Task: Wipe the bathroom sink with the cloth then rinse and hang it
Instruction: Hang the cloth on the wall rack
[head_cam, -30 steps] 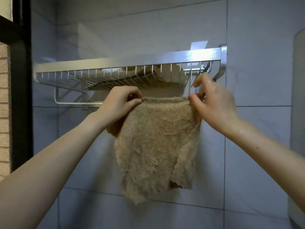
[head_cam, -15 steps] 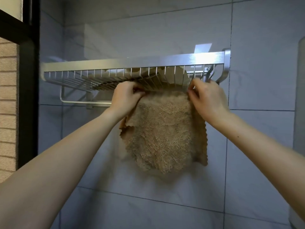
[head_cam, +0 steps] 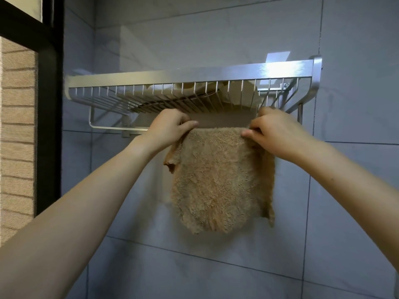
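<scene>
A fluffy tan cloth (head_cam: pixel 218 180) hangs down the grey tiled wall under a metal wire shelf rack (head_cam: pixel 194 74). Its top edge sits level with the thin rail (head_cam: pixel 108 127) below the rack; the rail behind the cloth is hidden. My left hand (head_cam: pixel 170 128) pinches the cloth's upper left corner. My right hand (head_cam: pixel 274 132) pinches the upper right corner. A flat brown strip shows between my hands just above the cloth. The sink is out of view.
Pale folded fabric (head_cam: pixel 237 91) lies on the wire shelf. A dark window frame (head_cam: pixel 49 104) with a ribbed blind (head_cam: pixel 17 137) runs down the left edge. Grey wall tiles (head_cam: pixel 216 266) fill everything else.
Both hands rose with the cloth toward the underside of the rack, then dropped slightly to rail height. More cloth length now hangs than half a second ago, and the brown strip has appeared above it.
</scene>
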`<state>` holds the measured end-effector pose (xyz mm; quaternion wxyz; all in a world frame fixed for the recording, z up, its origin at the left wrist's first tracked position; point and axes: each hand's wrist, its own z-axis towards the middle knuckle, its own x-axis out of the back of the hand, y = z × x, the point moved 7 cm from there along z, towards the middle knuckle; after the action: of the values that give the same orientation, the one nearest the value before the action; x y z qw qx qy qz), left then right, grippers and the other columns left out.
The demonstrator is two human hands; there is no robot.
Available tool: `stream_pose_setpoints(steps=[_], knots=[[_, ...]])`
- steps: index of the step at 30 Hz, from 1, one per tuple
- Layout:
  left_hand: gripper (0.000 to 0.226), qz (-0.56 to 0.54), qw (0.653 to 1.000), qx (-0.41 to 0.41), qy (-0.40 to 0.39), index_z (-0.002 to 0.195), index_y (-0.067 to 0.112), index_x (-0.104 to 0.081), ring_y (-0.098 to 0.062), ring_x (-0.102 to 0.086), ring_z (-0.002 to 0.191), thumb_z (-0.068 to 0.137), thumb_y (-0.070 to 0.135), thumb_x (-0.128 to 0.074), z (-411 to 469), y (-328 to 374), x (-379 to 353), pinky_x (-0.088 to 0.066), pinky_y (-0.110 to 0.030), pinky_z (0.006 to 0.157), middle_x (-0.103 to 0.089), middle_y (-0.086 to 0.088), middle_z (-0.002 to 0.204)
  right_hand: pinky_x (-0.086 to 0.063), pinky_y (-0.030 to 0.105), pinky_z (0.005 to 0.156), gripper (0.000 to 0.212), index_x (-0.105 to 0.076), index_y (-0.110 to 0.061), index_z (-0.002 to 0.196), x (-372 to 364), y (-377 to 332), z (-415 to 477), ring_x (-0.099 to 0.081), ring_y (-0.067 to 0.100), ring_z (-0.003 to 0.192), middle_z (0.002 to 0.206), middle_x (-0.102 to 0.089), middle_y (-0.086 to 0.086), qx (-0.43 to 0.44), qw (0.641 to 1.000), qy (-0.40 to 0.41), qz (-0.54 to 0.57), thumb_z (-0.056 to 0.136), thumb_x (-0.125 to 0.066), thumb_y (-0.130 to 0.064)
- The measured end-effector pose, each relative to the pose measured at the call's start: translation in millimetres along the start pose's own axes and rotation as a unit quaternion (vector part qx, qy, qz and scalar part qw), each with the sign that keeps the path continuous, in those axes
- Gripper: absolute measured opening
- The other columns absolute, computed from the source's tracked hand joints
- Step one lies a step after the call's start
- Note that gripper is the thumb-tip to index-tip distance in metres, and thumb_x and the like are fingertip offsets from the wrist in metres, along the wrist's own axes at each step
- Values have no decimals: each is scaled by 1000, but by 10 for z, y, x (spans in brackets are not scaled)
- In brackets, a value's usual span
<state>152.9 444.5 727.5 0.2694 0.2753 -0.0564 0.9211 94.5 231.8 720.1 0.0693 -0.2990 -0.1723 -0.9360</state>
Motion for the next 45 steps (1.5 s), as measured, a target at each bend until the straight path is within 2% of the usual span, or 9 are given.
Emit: stream_pose_setpoints(steps=[7, 12, 17, 22, 26, 29, 33, 39, 45], knots=[[33, 40, 989, -131, 56, 107, 21, -66, -19, -61, 91, 80, 41, -68, -334, -55, 53, -49, -37, 80, -64, 4, 93, -49, 42, 63, 24, -55, -16, 98, 4, -158, -101, -54, 27, 78, 80, -58, 5, 78, 993, 84, -22, 93, -44, -37], [14, -152, 988, -7, 30, 97, 16, -76, 6, -61, 79, 85, 18, -68, -134, -280, 109, -49, -13, 75, -70, 6, 87, -48, 35, 66, 22, -66, -16, 92, 2, 30, -80, -57, 18, 80, 82, -66, 0, -7, 987, 119, 105, 96, -54, -34], [20, -146, 985, 66, 66, 96, 9, -77, -8, -62, 89, 82, 22, -70, 121, -340, 47, -42, -7, 66, -72, 1, 91, -54, 41, 70, 28, -70, -10, 96, 59, 131, -60, -64, 26, 78, 84, -70, 7, -78, 975, 186, 88, 96, -54, -33], [26, -33, 979, 134, -149, 100, 15, -68, -22, -59, 105, 79, 30, -65, 344, -399, -221, -50, -37, 90, -68, -7, 109, -51, 37, 70, 29, -65, -10, 109, -149, 262, 140, -61, 29, 82, 91, -64, 11, -182, 982, -39, 43, 100, -42, -26], [23, -120, 978, 168, -8, 77, 9, -68, -29, -64, 83, 82, 30, -59, 157, -445, 14, -41, -30, 65, -66, -9, 74, -51, 37, 75, 27, -63, -19, 108, 40, -105, 117, -59, 16, 83, 91, -63, -2, -41, 991, 16, 128, 100, -42, -35], [29, -116, 982, 52, 139, 98, 14, -69, -22, -58, 97, 87, 37, -57, -285, -251, 92, -40, -31, 80, -66, -7, 98, -52, 32, 78, 21, -64, -24, 108, -67, -235, 68, -57, 9, 87, 95, -63, -9, 11, 989, 0, 148, 95, -52, -36], [43, 37, 986, -83, 139, 114, 21, -63, -20, -51, 104, 81, 48, -63, -566, -72, -68, -42, -35, 86, -60, 1, 110, -52, 32, 80, 17, -67, -20, 106, -119, -171, 24, -58, 8, 88, 97, -66, -7, 15, 984, 55, 168, 92, -59, -27], [14, -147, 978, 11, 146, 96, 18, -72, -16, -60, 94, 89, 24, -61, -303, -215, 98, -39, -25, 76, -64, 12, 88, -43, 24, 76, 16, -73, -19, 102, -89, -126, 26, -55, 5, 83, 91, -67, -9, -6, 978, 92, 187, 92, -61, -24], [36, -78, 975, 202, 43, 96, 31, -68, -36, -60, 101, 75, 52, -49, -61, -536, -24, -49, -50, 90, -70, -4, 92, -48, 30, 76, 19, -72, -18, 102, -100, -117, 71, -58, 11, 83, 94, -70, -2, -23, 980, 78, 180, 95, -56, -26]])
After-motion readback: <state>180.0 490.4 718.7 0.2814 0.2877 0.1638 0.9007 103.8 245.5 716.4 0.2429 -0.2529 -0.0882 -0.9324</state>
